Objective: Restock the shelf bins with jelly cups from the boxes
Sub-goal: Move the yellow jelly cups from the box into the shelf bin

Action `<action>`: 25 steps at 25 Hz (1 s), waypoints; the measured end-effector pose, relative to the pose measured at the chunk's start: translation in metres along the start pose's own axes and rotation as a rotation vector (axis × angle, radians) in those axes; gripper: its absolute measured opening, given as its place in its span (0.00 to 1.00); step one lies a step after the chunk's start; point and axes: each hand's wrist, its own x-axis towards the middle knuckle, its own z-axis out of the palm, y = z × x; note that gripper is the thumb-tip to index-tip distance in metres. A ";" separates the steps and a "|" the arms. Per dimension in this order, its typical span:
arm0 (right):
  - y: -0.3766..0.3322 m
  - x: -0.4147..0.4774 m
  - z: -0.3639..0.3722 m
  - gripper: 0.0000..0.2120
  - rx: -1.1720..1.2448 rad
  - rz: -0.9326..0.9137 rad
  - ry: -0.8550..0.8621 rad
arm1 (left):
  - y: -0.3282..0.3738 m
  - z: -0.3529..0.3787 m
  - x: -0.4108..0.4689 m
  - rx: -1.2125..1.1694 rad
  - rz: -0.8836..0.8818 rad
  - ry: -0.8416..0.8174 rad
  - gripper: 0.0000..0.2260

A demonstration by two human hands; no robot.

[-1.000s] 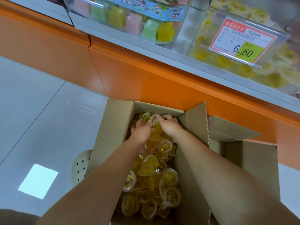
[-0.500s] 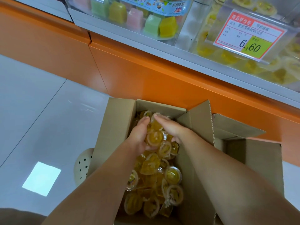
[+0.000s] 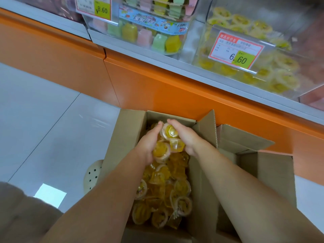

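Cupping w/ both: left grip (image 3: pixel 149 145) & right grip (image 3: pixel 188 140) curl round a clump of yellow jelly cups (image 3: pixel 168 133), squeezed btwn our palms, just over the rest in the open cardboard box (image 3: pixel 129 128) on the floor (image 3: pixel 43 128), under the shelf bin (image 3: pixel 201 53).

The jelly cups (image 3: pixel 169 133) are seen to be of thin clear plastic, glossy, filled with translucent yellow jelly. The box (image 3: pixel 126 135) holding them is made of plain brown corrugated cardboard, matt and slightly rough, with a perforated edge on one flap; the second box (image 3: pixel 277 174) beside it is of the same board. The floor (image 3: pixel 43 120) is laid in smooth, highly glossy pale tile. The shelf base (image 3: pixel 157 88) is finished in smooth orange with a soft sheen. The shelf bins (image 3: pixel 198 41) are of clear hard plastic, and a printed paper price tag (image 3: pixel 236 50) is fixed on one
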 end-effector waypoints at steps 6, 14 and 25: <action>-0.026 -0.059 -0.031 0.21 0.140 -0.056 -0.159 | 0.028 0.020 -0.045 0.177 0.074 -0.034 0.40; -0.063 -0.176 -0.058 0.16 0.056 -0.246 -0.155 | 0.058 0.076 -0.158 0.338 0.196 -0.237 0.24; -0.092 -0.245 -0.078 0.12 0.356 -0.349 -0.163 | 0.082 0.108 -0.236 0.146 0.271 -0.260 0.14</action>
